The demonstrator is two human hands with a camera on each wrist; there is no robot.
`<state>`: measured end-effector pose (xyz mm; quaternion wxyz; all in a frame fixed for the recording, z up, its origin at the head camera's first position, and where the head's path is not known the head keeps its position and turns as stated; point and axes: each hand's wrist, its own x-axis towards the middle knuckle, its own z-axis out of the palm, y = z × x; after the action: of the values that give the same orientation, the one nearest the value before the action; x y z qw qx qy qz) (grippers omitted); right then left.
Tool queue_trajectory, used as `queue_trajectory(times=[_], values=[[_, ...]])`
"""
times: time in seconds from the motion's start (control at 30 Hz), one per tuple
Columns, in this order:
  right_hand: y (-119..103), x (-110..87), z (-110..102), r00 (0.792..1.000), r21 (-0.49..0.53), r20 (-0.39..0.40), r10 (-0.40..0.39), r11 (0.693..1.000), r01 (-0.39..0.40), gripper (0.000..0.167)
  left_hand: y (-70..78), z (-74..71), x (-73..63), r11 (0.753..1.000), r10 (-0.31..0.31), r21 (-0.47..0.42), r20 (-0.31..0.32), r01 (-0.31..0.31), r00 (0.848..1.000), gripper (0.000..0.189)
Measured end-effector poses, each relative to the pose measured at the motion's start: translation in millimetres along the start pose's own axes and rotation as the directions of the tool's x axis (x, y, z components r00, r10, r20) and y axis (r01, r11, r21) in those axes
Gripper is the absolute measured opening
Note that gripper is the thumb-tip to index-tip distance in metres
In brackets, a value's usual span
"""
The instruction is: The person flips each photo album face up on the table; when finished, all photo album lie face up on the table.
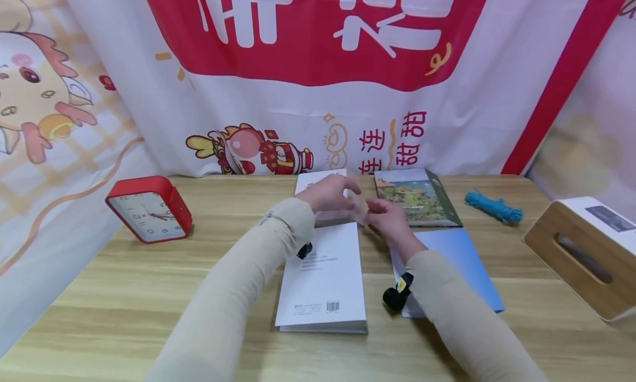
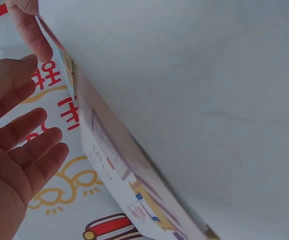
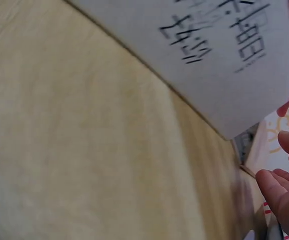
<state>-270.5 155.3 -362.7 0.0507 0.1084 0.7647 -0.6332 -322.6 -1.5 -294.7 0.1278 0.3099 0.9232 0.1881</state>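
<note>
My left hand (image 1: 328, 194) hovers over a white book (image 1: 307, 180) at the back middle, its fingers loosely bent and partly blurred. Close to it, my right hand (image 1: 388, 221) hangs over the gap between the books, fingers loosely extended. The hands face each other, and I see nothing held in either. A white book with a barcode (image 1: 323, 288) lies nearer the front. Behind my right hand is a book with a yellow-green plant cover (image 1: 417, 200); under that forearm lies a light-blue book (image 1: 462, 260). In the left wrist view, the left hand's fingers (image 2: 39, 135) are spread apart.
A red square clock (image 1: 149, 208) stands on the left of the wooden table (image 1: 124, 293). To the right lie a blue bundle of cord (image 1: 493, 206) and a wood-fronted tissue box (image 1: 586, 255). A printed curtain (image 1: 278, 106) hangs along the table's back edge.
</note>
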Motion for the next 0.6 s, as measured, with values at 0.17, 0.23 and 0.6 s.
queue_trajectory(times=[0.17,0.23,0.6], values=[[3.9,-1.1,6.0,1.000,0.014,0.019,-0.005,1.000,0.005,0.051,-3.9,9.4,1.1,0.998,-0.057,-0.035,0.008,0.057,0.998,0.038],[5.7,-0.9,7.4,1.000,0.022,0.029,0.002,1.000,-0.003,0.051,-5.7,12.8,1.9,0.995,-0.085,-0.052,0.012,0.086,0.996,0.037],[10.4,7.2,10.7,0.999,0.005,-0.002,0.047,0.999,-0.047,0.051,-7.8,17.9,3.8,0.990,-0.136,-0.040,0.052,0.138,0.989,0.039]])
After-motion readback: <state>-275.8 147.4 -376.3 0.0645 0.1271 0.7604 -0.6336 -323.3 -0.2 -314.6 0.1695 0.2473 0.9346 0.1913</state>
